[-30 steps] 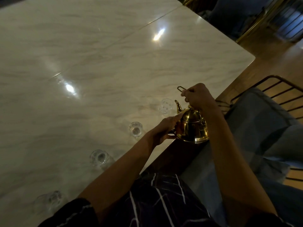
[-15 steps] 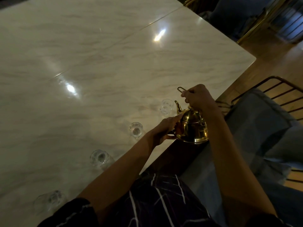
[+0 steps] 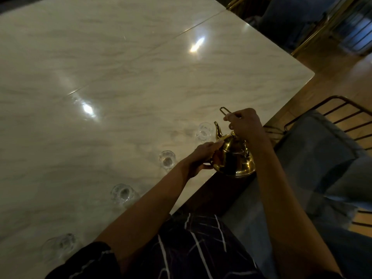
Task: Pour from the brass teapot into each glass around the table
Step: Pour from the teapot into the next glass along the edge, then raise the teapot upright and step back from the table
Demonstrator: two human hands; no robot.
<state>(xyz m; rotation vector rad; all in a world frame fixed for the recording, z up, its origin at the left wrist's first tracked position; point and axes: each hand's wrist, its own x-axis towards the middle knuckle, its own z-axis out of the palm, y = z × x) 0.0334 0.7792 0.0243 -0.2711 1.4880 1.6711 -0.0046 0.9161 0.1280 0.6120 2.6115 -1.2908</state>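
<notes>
We stand in a dim room at a pale, glossy marble-patterned counter [image 3: 124, 81], its polished top catching two bright spots of ceiling light and crossed by a thin seam.

Our right hand [image 3: 244, 122] is curled around the thin wire handle [image 3: 223, 110] of the brass teapot [image 3: 233, 158], gripping it from above. Our left hand [image 3: 201, 158] rests against the pot's side, fingers fairly straight along the rounded belly and thumb tucked below. The teapot sits at the very near edge of the counter, upright, its curved spout [image 3: 217, 129] pointing away from us. Its metal is smooth, shiny and golden, with a domed lid and a flared base.

Just beyond the spout stands a small clear glass [image 3: 205, 131], close to the pot. A second glass [image 3: 167, 159] stands just left of our left hand, a third glass [image 3: 121, 194] sits farther left beside our forearm, and a fourth glass [image 3: 60, 245] lies near the lower left corner, blurred. All four follow the counter's near edge; whether they hold liquid we cannot tell.

On the right, a chair [image 3: 322, 158] with a grey cushion and dark metal bars stands against the counter's side, over a wooden floor [image 3: 334, 77]. Dark cloth with pale lines [image 3: 201, 248] covers our front below.
</notes>
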